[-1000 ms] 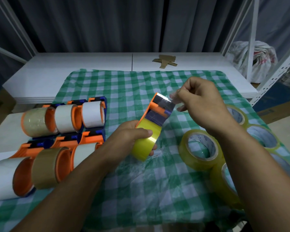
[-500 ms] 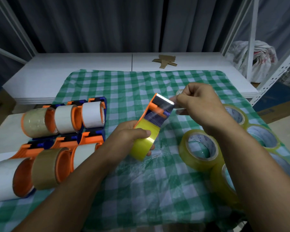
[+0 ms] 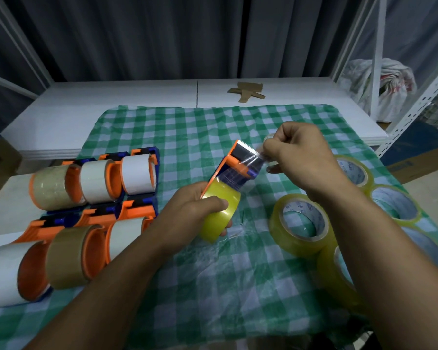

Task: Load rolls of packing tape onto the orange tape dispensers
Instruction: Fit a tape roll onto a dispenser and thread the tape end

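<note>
My left hand (image 3: 192,210) grips an orange tape dispenser (image 3: 234,160) by its loaded yellow tape roll (image 3: 220,213), held above the green checked cloth (image 3: 213,286). The dispenser's toothed blade points up and away. My right hand (image 3: 299,150) pinches the clear tape end (image 3: 257,157) and holds it stretched over the dispenser's front, just below the blade. Loose yellow tape rolls (image 3: 300,223) lie on the cloth under my right forearm.
Several loaded orange dispensers (image 3: 94,183) lie in two rows at the left. More yellow rolls (image 3: 392,203) sit at the right edge. A cardboard scrap (image 3: 247,90) lies on the white table (image 3: 137,97) behind. White shelf posts (image 3: 415,102) and a bag (image 3: 382,87) stand at the right.
My right hand has drawn the tape end slightly right and down over the dispenser's front. The left hand and dispenser have barely shifted.
</note>
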Tool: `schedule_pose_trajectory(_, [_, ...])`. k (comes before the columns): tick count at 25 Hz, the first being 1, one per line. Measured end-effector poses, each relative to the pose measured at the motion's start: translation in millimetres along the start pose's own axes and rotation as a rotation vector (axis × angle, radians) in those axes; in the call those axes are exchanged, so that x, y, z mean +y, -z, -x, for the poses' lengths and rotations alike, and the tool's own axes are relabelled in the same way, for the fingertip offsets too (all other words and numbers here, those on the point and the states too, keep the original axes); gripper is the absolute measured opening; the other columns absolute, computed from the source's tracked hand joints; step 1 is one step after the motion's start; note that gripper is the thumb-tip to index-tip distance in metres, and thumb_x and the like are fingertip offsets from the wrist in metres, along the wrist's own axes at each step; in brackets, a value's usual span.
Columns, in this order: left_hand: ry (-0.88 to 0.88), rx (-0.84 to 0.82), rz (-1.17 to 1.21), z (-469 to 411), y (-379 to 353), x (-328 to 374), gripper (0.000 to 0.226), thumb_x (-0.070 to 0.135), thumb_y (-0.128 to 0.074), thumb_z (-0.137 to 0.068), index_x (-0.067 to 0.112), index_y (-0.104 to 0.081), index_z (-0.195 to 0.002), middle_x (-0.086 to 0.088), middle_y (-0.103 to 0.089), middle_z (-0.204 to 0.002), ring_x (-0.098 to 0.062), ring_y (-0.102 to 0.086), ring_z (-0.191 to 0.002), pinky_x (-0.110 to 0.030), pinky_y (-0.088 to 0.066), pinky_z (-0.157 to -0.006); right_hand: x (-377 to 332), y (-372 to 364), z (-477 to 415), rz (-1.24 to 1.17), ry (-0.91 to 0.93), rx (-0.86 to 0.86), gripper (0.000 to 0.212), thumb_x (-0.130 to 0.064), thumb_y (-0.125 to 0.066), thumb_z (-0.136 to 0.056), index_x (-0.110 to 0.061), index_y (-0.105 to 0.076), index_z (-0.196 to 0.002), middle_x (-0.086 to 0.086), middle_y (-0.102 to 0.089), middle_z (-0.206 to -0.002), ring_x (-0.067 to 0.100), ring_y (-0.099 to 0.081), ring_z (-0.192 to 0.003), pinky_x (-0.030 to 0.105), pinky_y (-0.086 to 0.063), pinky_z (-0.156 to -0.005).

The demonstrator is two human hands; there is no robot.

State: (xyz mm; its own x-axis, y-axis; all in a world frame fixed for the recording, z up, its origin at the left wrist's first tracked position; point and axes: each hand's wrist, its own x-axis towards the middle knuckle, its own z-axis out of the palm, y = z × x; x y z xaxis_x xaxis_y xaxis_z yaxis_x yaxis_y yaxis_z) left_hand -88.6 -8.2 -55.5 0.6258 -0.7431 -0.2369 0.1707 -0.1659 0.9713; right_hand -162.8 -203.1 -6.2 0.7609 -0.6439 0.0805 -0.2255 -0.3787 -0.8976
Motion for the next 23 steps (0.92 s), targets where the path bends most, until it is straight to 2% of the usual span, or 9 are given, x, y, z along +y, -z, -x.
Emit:
schedule_pose_trajectory(2, [-0.006, 0.016, 0.01, -0.7, 0.7, -0.2, 0.034, 0.02, -0.062, -0.073, 0.002, -0.067, -0.101, -0.016, -0.069, -0.074, -0.025, -0.07, -0.065, -0.033, -0.058, -0.057, -0.1, 0.2, 0.9, -0.01, 0.0, -0.005, 0.019, -0.009, -0.066, -0.086, -0.008, -0.054, -0.071, 0.025, -0.072, -0.094, 0.03, -0.073, -0.089, 0.05, -0.063, -0.074])
schedule_pose_trajectory(4, [-0.012, 0.018, 0.013, -0.9, 0.9, -0.4, 0.032, 0.02, -0.062, -0.073, 0.003, -0.068, -0.099, -0.015, -0.07, -0.073, -0.024, -0.07, -0.065, -0.033, -0.057, -0.056, 0.4, -0.6, 1.4, -0.003, 0.001, -0.005, 0.02, -0.009, -0.067, -0.086, -0.008, -0.054, -0.071, 0.027, -0.071, -0.094, 0.031, -0.073, -0.089, 0.05, -0.063, -0.073])
schedule_pose_trajectory(8, [-0.049, 0.019, -0.027, 0.0, -0.3, -2.3, 0.03, 0.02, -0.061, -0.074, 0.006, -0.069, -0.1, -0.01, -0.07, -0.072, -0.022, -0.07, -0.065, -0.03, -0.056, -0.055, 2.9, -2.2, -0.2, 0.047, 0.009, 0.032, 0.024, -0.013, -0.07, -0.08, 0.002, -0.052, -0.073, 0.025, -0.069, -0.085, 0.032, -0.073, -0.08, 0.057, -0.06, -0.071])
schedule_pose_trajectory(11, [-0.068, 0.02, -0.061, 0.0, 0.3, -3.3, 0.032, 0.021, -0.061, -0.075, 0.006, -0.069, -0.103, -0.012, -0.071, -0.074, -0.026, -0.07, -0.068, -0.034, -0.058, -0.058, 3.5, -3.5, 0.0, 0.096, 0.046, 0.049, 0.027, -0.021, -0.069, -0.074, 0.0, -0.052, -0.073, 0.024, -0.067, -0.08, 0.039, -0.07, -0.08, 0.06, -0.058, -0.069])
schedule_pose_trajectory(18, [-0.055, 0.025, -0.072, 2.0, -0.1, -1.2, 0.031, 0.025, -0.065, -0.075, 0.008, -0.069, -0.101, -0.012, -0.071, -0.075, -0.029, -0.071, -0.07, -0.04, -0.058, -0.064, 2.6, -5.8, 3.0, 0.246, 0.154, 0.091, 0.019, -0.016, -0.07, -0.082, -0.003, -0.058, -0.076, 0.016, -0.068, -0.077, 0.034, -0.064, -0.075, 0.047, -0.053, -0.065])
schedule_pose_trajectory(20, [-0.032, 0.049, -0.039, 3.6, -2.9, 1.3, 0.031, 0.032, -0.076, -0.08, 0.007, -0.07, -0.097, -0.014, -0.072, -0.076, -0.029, -0.071, -0.069, -0.043, -0.058, -0.066, 2.2, -4.9, 3.1, 0.184, 0.109, 0.073, 0.022, -0.019, -0.069, -0.079, -0.002, -0.055, -0.074, 0.019, -0.069, -0.08, 0.035, -0.067, -0.079, 0.051, -0.058, -0.067])
schedule_pose_trajectory(22, [0.002, 0.09, 0.012, 4.1, -4.9, 3.0, 0.038, 0.041, -0.068, -0.09, 0.004, -0.071, -0.095, -0.022, -0.071, -0.081, -0.031, -0.069, -0.068, -0.043, -0.056, -0.066, 1.8, -5.8, 2.2, 0.024, 0.035, 0.031, 0.023, -0.017, -0.066, -0.081, -0.002, -0.051, -0.073, 0.025, -0.07, -0.09, 0.034, -0.072, -0.085, 0.055, -0.061, -0.07])
schedule_pose_trajectory(23, [0.023, 0.104, 0.04, 3.6, -5.2, 3.5, 0.043, 0.043, -0.061, -0.094, 0.001, -0.072, -0.097, -0.026, -0.071, -0.084, -0.032, -0.068, -0.068, -0.041, -0.056, -0.066, 0.4, -6.4, 2.9, -0.05, 0.005, 0.004, 0.019, -0.013, -0.064, -0.084, -0.003, -0.051, -0.075, 0.027, -0.07, -0.095, 0.032, -0.073, -0.087, 0.053, -0.062, -0.071])
